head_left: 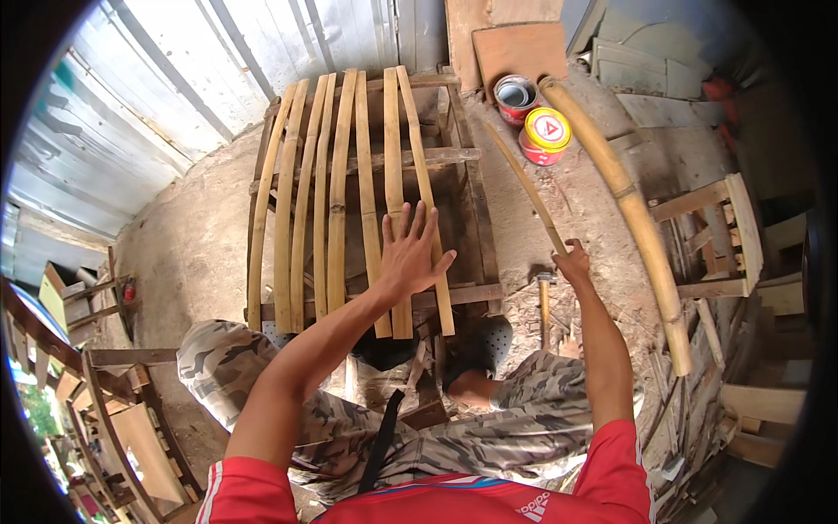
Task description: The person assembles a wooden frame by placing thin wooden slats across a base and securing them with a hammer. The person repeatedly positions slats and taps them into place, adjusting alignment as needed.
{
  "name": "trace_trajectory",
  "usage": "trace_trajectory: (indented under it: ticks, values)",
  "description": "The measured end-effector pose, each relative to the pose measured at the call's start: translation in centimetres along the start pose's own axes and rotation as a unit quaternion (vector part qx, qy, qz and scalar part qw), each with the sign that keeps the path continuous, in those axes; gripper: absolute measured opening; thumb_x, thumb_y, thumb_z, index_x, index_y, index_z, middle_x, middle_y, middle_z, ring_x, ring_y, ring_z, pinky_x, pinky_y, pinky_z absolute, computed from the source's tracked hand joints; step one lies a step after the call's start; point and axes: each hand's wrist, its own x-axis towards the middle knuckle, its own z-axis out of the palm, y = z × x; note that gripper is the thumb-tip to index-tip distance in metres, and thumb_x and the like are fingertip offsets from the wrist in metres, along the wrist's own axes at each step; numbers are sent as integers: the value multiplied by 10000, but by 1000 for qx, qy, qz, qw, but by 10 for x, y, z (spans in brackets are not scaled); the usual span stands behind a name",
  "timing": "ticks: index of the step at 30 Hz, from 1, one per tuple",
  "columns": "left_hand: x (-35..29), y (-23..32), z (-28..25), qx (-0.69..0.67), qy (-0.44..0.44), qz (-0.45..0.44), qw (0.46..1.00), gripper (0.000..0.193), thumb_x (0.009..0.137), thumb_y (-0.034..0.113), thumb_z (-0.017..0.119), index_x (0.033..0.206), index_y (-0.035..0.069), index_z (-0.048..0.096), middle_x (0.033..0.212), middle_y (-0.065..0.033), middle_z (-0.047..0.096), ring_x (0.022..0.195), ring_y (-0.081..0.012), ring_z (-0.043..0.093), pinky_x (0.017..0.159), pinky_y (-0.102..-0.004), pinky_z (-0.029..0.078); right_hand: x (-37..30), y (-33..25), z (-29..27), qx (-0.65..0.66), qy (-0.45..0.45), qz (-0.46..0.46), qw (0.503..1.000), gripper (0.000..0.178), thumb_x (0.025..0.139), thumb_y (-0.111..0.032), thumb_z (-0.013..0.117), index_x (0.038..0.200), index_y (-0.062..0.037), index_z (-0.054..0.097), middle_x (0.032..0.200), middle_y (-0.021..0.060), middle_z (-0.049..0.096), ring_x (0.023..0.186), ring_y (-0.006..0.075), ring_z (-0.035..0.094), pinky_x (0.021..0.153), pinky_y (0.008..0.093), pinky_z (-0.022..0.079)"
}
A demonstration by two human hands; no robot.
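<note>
Our left hand (408, 259) splays, unclenched, over bamboo slats (339, 188) on the wooden frame (477, 196); our right hand (573, 262) grips a loose slat (531, 186) (beside the frame). We're apparently spacing slats; adding it calls for alignment.

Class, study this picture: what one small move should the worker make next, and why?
Probably swing the right hand leftward and lay its bamboo strip beside the rightmost slat: the wooden frame shows a gap between that slat and its right rail, and the left hand, spread over the slats, grips nothing.
</note>
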Motion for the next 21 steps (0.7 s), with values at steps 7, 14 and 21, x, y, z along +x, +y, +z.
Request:
trace_trajectory:
  ticks: [7,14,21]
  values:
    - [-2,-7,10,-34,16,-8,999,829,992,588,447,1595,43,282,1652,-202,268,1555,-393,150,1228,-631,58,-84,-128,-28,158,112,-25,981,409,930,-433,644,1205,-140,719,1010,221,744,934,406,723,797,488,559]
    - [-1,-12,12,-47,13,-16,999,854,988,581,441,1574,-21,286,1646,-183,293,1561,-333,165,1247,-593,44,-145,-220,7,280,68,-14,958,451,911,-316,692,1311,-109,675,871,129,726,767,242,692,728,403,544]
    - [-2,-9,2,-28,-10,-22,999,865,961,547,509,1569,-27,288,1644,-191,295,1563,-336,158,1249,-582,36,-146,-238,44,296,55,-75,951,506,914,-282,703,1349,-32,634,976,161,731,845,243,692,790,368,544]
